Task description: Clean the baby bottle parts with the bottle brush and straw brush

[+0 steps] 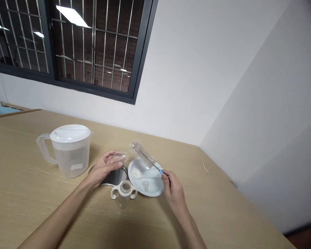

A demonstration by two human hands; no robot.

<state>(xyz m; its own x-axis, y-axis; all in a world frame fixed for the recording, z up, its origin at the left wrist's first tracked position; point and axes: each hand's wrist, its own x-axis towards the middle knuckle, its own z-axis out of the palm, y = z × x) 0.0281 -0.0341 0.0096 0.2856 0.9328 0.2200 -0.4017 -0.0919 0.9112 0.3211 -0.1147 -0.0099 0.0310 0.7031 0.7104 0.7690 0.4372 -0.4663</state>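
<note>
My left hand holds a clear plastic bottle cap between thumb and fingers, above a round metal tray. In my right hand is a bottle brush, gripped by its blue handle, its bristles pointing up and left toward the cap. Below the brush sits a pale blue bowl. Inside it lie a white ring and a clear bottle nipple. Between my forearms stands a clear baby bottle with a white two-handled collar, its mouth uncovered.
A lidded translucent pitcher with water stands at the left of the wooden table. A thin pale strip lies at the right. The white wall and a barred window are behind the table.
</note>
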